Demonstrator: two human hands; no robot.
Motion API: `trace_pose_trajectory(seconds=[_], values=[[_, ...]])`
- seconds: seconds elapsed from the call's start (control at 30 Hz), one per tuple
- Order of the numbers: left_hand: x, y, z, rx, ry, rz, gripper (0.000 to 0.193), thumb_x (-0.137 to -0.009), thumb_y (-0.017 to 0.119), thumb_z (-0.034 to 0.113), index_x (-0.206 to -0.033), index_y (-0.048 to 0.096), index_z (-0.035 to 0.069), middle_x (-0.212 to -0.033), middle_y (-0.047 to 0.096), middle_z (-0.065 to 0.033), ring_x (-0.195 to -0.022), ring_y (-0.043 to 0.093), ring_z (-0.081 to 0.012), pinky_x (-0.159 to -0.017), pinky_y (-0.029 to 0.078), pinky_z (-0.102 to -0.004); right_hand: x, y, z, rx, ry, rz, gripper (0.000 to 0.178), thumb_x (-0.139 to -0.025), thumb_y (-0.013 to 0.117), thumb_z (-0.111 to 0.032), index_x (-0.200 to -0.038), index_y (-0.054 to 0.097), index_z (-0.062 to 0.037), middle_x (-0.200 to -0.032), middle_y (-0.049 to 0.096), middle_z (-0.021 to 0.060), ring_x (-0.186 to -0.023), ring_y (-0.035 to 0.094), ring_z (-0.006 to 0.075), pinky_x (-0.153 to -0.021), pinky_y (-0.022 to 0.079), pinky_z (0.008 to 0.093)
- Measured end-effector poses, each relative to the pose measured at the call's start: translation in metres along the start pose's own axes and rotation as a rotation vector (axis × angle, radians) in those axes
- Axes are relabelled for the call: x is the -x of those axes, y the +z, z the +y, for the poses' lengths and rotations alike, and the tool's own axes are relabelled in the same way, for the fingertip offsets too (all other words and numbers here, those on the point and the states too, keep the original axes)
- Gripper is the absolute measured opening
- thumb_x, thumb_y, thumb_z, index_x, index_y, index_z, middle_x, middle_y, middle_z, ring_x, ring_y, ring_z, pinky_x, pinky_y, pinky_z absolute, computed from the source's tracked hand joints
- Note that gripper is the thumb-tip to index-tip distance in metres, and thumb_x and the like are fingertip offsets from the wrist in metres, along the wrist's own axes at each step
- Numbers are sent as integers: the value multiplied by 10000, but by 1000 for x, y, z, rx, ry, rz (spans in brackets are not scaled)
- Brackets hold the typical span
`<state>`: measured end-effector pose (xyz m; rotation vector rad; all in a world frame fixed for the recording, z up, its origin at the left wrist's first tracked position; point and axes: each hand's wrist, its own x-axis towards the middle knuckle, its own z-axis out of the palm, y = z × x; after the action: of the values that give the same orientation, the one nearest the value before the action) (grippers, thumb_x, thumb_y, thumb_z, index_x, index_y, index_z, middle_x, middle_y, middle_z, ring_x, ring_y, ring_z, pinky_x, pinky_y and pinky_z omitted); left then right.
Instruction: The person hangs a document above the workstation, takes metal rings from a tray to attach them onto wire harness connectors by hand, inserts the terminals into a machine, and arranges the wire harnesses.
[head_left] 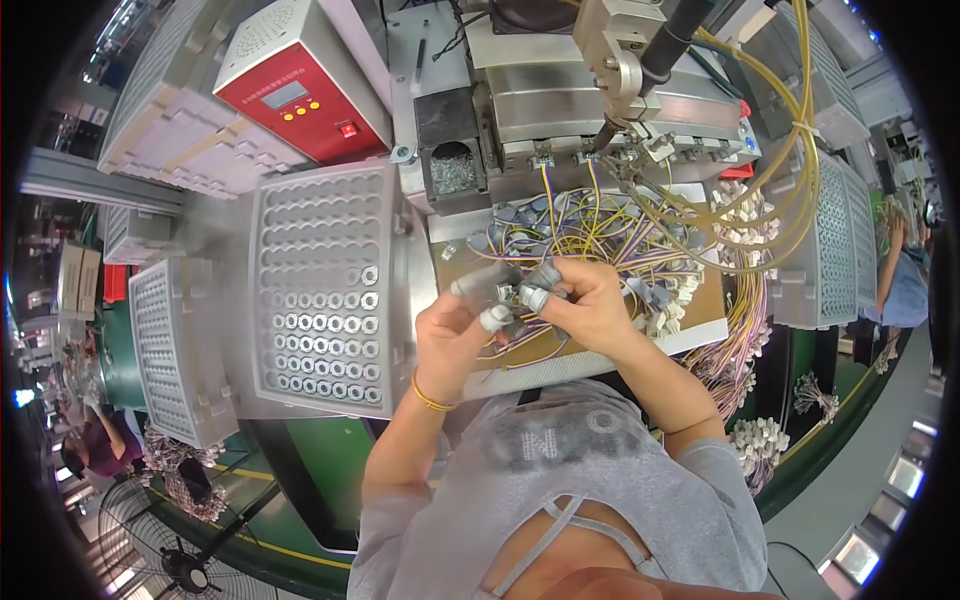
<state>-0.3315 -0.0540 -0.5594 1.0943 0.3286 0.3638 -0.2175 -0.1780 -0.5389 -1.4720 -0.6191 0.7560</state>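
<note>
My left hand and my right hand meet above the front of a brown work board. Pale coverings sit on the fingertips. Between the fingertips is a small part with light and metallic bits, too small and blurred to name. My right thumb and forefinger are closed at its right side. The left thumb and a motion-smeared forefinger close around it from the left. Just beyond the hands lies a tangled heap of yellow, purple and white wires with grey pieces among them.
At left stands a white tray with rows of round metal parts in its nearer half. Behind it is a red-fronted control box. A metal fixture with wired connectors lies ahead, beneath yellow hoses. Bundled wires hang at right.
</note>
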Motion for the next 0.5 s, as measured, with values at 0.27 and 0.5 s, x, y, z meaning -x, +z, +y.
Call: trace_pose_trajectory(seconds=[0.27,0.5], values=[[4,5,6,-134,68,-77,380,-738,606,-59,-1108,527,-31,-995,588,-84,-794,565,-111,-664,481,-214,1,-9,-11,330,-232,4,130,-638,620,-52,-602,501,-11,-481,435,3,-444,352,52,-402,286,233],[3,13,7,-353,230,-63,343,-740,603,-53,-1078,560,-12,-1016,592,-86,-842,572,-125,-717,473,-227,-1,-9,-15,379,-347,48,198,-601,621,-78,-560,438,-13,-455,372,44,-393,329,104,-377,268,259]])
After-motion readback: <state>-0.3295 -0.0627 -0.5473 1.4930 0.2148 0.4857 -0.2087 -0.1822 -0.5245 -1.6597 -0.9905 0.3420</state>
